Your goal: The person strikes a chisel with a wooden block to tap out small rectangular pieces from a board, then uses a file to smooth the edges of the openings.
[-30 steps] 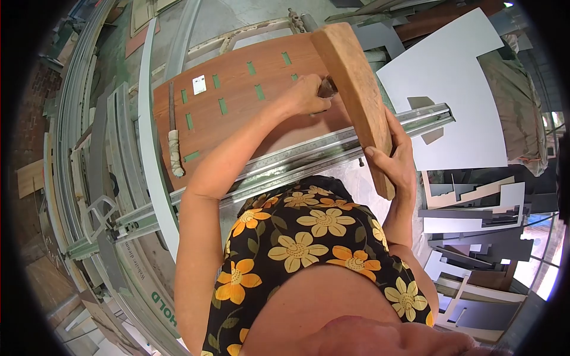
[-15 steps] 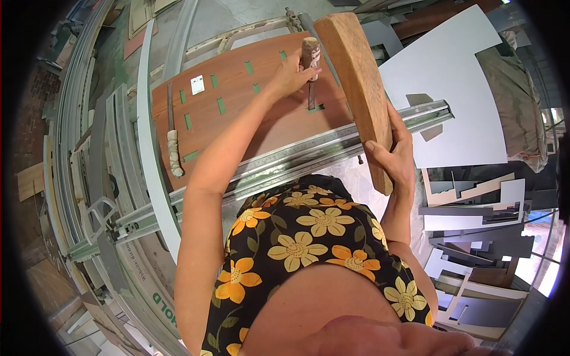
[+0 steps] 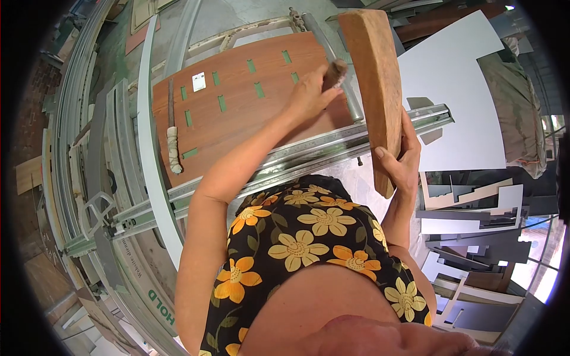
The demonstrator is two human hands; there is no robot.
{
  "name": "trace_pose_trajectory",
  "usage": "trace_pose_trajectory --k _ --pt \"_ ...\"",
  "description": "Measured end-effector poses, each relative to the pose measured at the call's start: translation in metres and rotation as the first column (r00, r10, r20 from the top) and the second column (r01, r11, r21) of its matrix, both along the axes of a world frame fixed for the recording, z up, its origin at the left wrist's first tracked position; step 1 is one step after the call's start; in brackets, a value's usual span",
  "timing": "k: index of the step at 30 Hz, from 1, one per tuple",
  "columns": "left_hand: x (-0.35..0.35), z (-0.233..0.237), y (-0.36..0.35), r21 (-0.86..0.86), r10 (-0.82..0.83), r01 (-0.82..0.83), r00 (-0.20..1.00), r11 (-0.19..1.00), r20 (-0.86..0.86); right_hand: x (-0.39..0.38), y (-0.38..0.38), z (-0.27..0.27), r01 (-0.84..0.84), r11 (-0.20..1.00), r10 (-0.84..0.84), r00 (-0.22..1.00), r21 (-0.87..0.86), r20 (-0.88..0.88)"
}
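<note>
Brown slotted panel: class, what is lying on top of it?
A wrapped-handle tool and a white label lie on the panel. The left hand, gripping a chisel, hides the surface beneath.

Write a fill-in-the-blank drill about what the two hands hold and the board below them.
The right hand grips a long block made of ____.
The left hand holds a chisel above a brown board whose slots are ____.
The dress is black with yellow ____.
Missing words: wood; green; flowers.
</note>
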State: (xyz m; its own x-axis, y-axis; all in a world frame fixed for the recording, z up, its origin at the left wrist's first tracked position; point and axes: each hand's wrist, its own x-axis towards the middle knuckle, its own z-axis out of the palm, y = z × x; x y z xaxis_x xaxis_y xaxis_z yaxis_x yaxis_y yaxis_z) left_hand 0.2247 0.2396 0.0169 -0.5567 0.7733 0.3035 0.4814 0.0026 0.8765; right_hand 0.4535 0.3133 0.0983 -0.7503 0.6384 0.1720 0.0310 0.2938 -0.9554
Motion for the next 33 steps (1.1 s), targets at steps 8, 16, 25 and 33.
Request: trace_pose_trajectory --k 8,16,25,33 --pt "0.053 -0.002 -0.002 0.033 0.146 -0.142 0.975 0.989 -0.169 0.018 -0.001 -0.004 0.041 0.986 -0.074 0.976 0.164 0.204" --pt "0.085 -0.007 -0.008 0.106 0.16 -0.142 0.968 0.984 -0.193 0.049 0.004 -0.016 0.11 0.982 -0.149 0.952 0.155 0.268" --pt "0.09 -0.012 -0.007 0.117 0.193 -0.174 0.965 0.978 -0.176 0.058 -0.005 -0.028 0.16 0.978 -0.184 0.964 0.135 0.19" --pt "0.089 -0.013 -0.007 0.137 0.2 -0.179 0.966 0.974 -0.161 0.069 -0.002 -0.041 0.116 0.966 -0.163 0.967 0.231 0.198"
